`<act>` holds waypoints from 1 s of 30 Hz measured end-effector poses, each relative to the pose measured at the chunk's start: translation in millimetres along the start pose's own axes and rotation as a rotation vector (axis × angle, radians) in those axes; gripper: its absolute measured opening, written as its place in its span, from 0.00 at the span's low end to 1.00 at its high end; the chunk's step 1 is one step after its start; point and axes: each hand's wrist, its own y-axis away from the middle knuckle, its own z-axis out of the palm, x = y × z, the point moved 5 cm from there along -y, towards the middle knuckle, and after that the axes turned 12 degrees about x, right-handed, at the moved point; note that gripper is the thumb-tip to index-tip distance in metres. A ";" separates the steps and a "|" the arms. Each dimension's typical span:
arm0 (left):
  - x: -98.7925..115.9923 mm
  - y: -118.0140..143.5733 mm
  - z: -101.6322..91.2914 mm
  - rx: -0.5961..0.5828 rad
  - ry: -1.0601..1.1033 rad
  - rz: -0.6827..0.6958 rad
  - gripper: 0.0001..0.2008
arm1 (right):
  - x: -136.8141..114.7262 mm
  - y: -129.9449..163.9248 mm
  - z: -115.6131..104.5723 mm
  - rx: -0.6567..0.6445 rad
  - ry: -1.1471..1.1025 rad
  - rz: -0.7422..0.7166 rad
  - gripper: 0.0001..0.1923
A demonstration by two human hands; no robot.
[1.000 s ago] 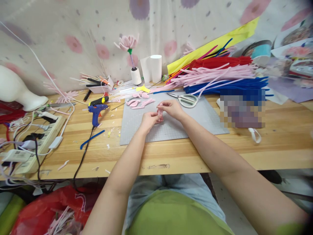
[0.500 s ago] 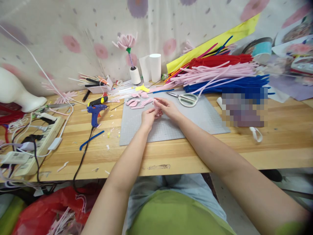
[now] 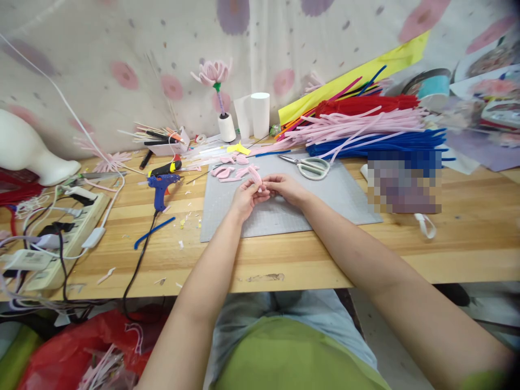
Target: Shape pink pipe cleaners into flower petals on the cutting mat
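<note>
Over the grey cutting mat (image 3: 341,200), my left hand (image 3: 245,200) pinches a pink pipe-cleaner petal (image 3: 255,174) that sticks up above the thumb. My right hand (image 3: 286,188) is closed at the petal's lower end, its fingertips meeting those of the left; the fingers hide that end. Just beyond the hands, several more pink pipe-cleaner petals (image 3: 222,172) lie on the mat. Scissors (image 3: 312,168) with pale green handles rest on the mat behind my right hand, blades pointing left.
A blue glue gun (image 3: 161,189) with a black cord lies left of the mat, near a blue pipe cleaner (image 3: 154,232). Behind stands a pink flower (image 3: 213,73) in a white holder. Pipe-cleaner bundles (image 3: 365,123) fill the back right. A power strip (image 3: 87,227) lies far left.
My right hand has moved from the petal's upper part down to its lower end. The petal now stands up more visibly above my left hand. The view has shifted slightly.
</note>
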 end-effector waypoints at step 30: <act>-5.7 -12.8 -15.4 0.257 -0.315 0.301 0.07 | -28.8 13.2 12.5 0.289 1.040 -0.485 0.07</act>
